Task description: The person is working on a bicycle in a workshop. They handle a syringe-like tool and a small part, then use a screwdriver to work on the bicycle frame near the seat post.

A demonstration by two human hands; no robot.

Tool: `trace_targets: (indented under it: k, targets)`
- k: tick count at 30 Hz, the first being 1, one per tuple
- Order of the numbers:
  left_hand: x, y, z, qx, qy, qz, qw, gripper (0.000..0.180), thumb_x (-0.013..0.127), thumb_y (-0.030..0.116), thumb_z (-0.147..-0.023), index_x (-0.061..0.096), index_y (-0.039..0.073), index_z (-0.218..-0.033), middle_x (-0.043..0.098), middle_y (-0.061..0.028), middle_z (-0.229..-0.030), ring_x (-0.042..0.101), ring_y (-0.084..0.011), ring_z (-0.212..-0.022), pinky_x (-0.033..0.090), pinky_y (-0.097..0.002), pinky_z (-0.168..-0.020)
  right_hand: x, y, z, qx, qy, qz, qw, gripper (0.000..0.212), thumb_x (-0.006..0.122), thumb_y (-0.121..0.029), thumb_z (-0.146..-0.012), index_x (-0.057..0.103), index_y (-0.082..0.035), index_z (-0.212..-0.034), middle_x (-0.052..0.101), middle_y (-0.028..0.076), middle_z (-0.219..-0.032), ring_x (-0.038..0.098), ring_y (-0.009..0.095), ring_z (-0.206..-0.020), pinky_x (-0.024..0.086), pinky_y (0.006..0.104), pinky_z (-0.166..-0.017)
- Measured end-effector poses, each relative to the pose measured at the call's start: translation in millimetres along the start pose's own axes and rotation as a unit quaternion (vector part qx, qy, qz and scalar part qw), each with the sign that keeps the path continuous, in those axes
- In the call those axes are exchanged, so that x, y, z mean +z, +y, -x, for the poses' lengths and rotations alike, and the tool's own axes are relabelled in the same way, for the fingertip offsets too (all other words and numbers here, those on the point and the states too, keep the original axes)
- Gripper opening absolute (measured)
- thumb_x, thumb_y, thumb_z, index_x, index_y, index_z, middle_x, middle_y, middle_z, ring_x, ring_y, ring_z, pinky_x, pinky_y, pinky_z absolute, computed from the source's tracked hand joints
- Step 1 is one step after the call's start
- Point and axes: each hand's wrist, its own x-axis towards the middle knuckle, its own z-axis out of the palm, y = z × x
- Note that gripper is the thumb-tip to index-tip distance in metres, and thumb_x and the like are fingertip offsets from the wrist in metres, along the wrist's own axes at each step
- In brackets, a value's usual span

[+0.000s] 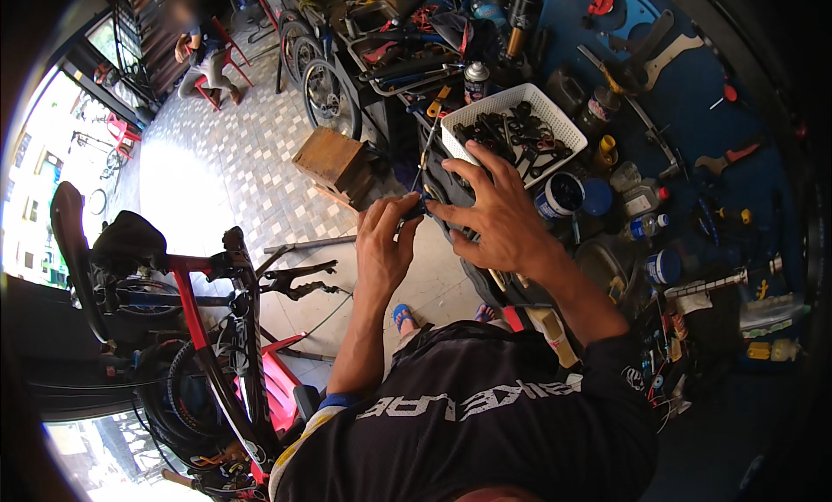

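Observation:
In front of my chest, my left hand point(386, 237) is closed, thumb and fingers pinching a small dark part point(419, 207) whose kind I cannot make out. My right hand point(498, 209) has its fingers spread, and one fingertip is at or close to the right side of that part. A thin metal rod point(424, 159) runs upward just beyond the fingertips; whether it joins the dark part cannot be told. Past my right hand, a white basket point(575, 140) full of dark metal parts stands on the workbench.
A bicycle frame point(192, 307) in red and black stands at my left. A wooden box point(331, 161) is on the floor ahead. Tubs, bottles and a spray can point(476, 81) crowd the bench; tools hang on the blue wall point(693, 112). A person point(208, 64) sits far off.

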Motion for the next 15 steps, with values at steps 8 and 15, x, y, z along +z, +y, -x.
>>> trace_targets:
  k: [8, 15]
  targets:
    - [-3, -10, -3, -0.034, 0.001, 0.072, 0.997, 0.035, 0.078, -0.001, -0.083, 0.073, 0.005, -0.117, 0.072, -0.0129, -0.109, 0.068, -0.0328, -0.102, 0.052, -0.0387, -0.090, -7, -2, 4, -0.002, -0.005, 0.006, 1.000, 0.037, 0.075, -0.022, -0.081, 0.081, -0.027, -0.116, 0.047, 0.012, -0.150, 0.028, 0.038, -0.150, 0.028, 0.0561, -0.121]
    - [2, -20, 3, -0.091, -0.005, 0.225, 0.970, 0.030, 0.079, -0.001, -0.087, 0.070, 0.001, -0.116, 0.073, -0.0096, -0.111, 0.068, -0.0187, -0.101, 0.052, -0.0322, -0.093, -10, 18, 10, 0.041, 0.017, -0.301, 0.952, 0.044, 0.070, -0.020, -0.081, 0.076, -0.015, -0.124, 0.044, 0.013, -0.151, 0.027, 0.035, -0.151, 0.025, 0.0528, -0.123]
